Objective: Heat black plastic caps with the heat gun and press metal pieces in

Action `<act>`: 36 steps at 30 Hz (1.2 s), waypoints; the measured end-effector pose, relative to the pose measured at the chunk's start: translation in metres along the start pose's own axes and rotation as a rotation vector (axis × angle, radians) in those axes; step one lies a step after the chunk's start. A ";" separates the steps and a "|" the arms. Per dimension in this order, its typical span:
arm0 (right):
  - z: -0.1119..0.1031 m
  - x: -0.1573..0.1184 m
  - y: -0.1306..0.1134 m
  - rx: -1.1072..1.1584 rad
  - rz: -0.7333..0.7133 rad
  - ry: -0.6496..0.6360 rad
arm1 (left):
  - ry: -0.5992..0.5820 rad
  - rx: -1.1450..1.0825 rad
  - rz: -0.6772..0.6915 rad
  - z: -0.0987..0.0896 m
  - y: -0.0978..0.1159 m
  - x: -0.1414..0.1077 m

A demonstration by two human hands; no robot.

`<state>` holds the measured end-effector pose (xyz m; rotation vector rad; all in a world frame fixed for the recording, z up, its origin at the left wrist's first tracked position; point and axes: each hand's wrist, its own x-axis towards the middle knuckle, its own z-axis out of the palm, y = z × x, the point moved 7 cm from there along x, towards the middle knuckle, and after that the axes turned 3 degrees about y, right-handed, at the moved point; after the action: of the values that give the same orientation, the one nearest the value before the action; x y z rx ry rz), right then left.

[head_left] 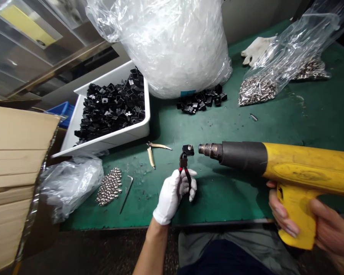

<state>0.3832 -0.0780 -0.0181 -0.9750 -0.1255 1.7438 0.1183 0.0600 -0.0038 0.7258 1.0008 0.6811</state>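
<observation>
My left hand (173, 194), in a white glove, is closed around the handles of small pliers (184, 163) with red and black grips. The pliers' jaws meet a small black plastic part (188, 149) that carries a round metal piece on top. My bare right hand (301, 217) grips the handle of a yellow heat gun (309, 164). Its metal nozzle (210, 149) points left, a short gap to the right of the black part.
A white bin (145, 124) of black parts stands at the left, near a cardboard box (14, 168). Bagged white pieces (177, 46), loose black parts (202, 101), bagged metal pieces (258, 89), wooden-handled pliers (151, 157), a hex key (126, 194) and metal fittings (109, 187) lie around.
</observation>
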 end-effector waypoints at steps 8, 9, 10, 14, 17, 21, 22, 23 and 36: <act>0.003 -0.005 0.002 0.017 0.039 0.139 | 0.016 0.011 -0.007 -0.001 0.001 -0.001; 0.003 -0.005 0.002 0.014 0.039 0.149 | 0.016 0.011 -0.011 -0.001 0.001 -0.001; 0.004 -0.005 0.002 0.010 0.037 0.153 | 0.016 0.012 -0.014 -0.001 0.001 -0.001; 0.004 -0.004 0.002 0.006 0.037 0.158 | 0.014 0.016 -0.013 -0.002 0.001 -0.001; 0.004 -0.004 0.002 0.018 0.035 0.159 | 0.011 0.015 -0.010 -0.002 0.001 -0.001; 0.004 -0.003 0.002 0.025 0.025 0.160 | 0.005 0.024 -0.009 -0.003 0.000 -0.001; 0.004 -0.003 0.002 0.025 0.022 0.156 | 0.002 0.026 -0.009 -0.003 0.001 -0.001; 0.004 -0.003 0.002 0.026 0.020 0.149 | -0.002 0.028 -0.009 -0.002 0.001 -0.001; 0.001 -0.002 0.008 0.069 0.024 0.111 | -0.106 -0.021 -0.052 -0.005 0.000 0.002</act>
<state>0.3766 -0.0823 -0.0201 -1.0244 0.0177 1.7002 0.1151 0.0629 -0.0066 0.7081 0.9106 0.6015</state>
